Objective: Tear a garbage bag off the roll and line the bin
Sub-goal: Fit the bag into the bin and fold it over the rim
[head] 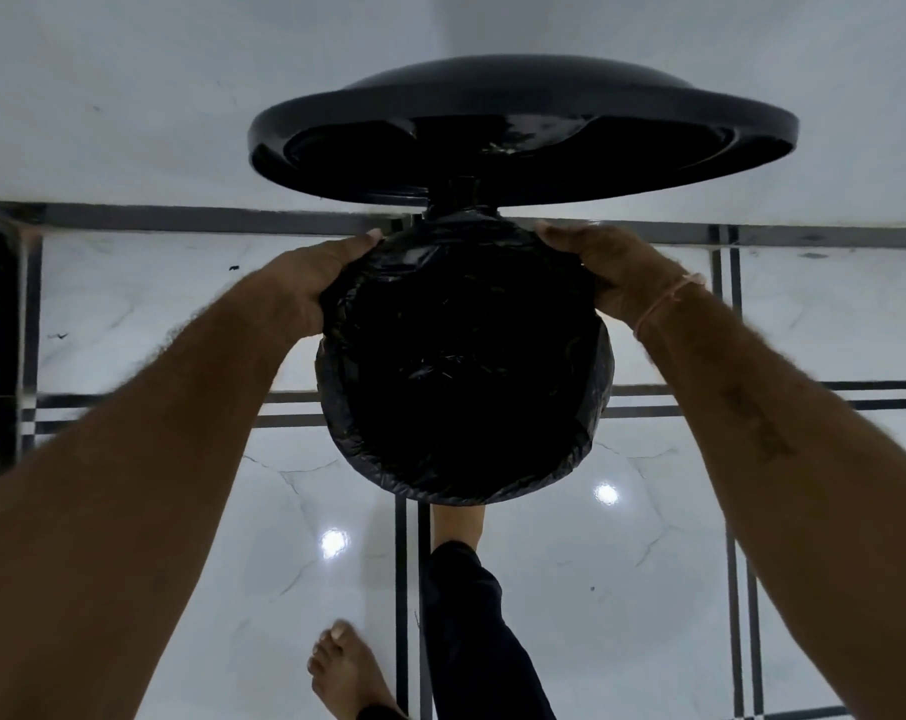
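Item: black garbage bag (461,356) — mouth folded over the rim of the pedal bin (460,192), lid (518,148) raised, a bare foot (458,522) apparently on the pedal. Left hand (305,288) and right hand (612,272) — fingers curled round the film at the far rim, tips hidden beneath. Handling: draw the cuff down evenly under both sets of fingers; keep slack inside.

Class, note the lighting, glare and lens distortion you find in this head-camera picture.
Head view: dim; two glare spots on the glossy floor; inside the garbage bag is near-black, detail lost; the wide lens bows the tile lines and stretches the forearms; left hand and right hand look soft-edged.
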Available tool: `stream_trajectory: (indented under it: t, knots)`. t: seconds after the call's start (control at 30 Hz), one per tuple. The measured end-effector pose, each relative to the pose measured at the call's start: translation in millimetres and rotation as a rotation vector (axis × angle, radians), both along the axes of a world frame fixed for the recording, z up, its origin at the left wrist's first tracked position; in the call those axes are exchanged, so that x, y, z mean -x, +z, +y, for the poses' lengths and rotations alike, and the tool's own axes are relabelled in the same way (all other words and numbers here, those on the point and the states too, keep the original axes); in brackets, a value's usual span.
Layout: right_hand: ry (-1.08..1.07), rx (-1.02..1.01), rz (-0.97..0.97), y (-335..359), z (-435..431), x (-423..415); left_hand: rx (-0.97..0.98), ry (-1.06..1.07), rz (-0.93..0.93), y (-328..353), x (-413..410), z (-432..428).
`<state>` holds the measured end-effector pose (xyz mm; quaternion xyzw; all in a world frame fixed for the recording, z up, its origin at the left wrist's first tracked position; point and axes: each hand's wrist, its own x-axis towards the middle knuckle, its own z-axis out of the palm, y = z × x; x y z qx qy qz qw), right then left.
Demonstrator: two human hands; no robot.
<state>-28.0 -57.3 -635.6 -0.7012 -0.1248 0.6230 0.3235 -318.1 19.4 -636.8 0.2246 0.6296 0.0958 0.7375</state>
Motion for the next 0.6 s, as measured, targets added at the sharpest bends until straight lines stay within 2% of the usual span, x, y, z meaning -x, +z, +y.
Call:
stream_trajectory:
  t: [0.23,0.37,0.47,0.6]
  knots:
    - [-0.019,-0.068,0.037,-6,-9,-9,-0.021,-0.059,-0.038,-6,11,-6]
    - [-0.032,-0.075,0.056,-4,-18,-12,-0.095,-0.014,-0.16,-10,26,-14]
    - [0.005,-0.066,-0.027,-2,-26,-12,-0.142,-0.08,-0.231,-10,41,-21]
    - [0.06,0.035,-0.148,8,-42,-10,-0.154,-0.16,-0.16,-14,48,-34]
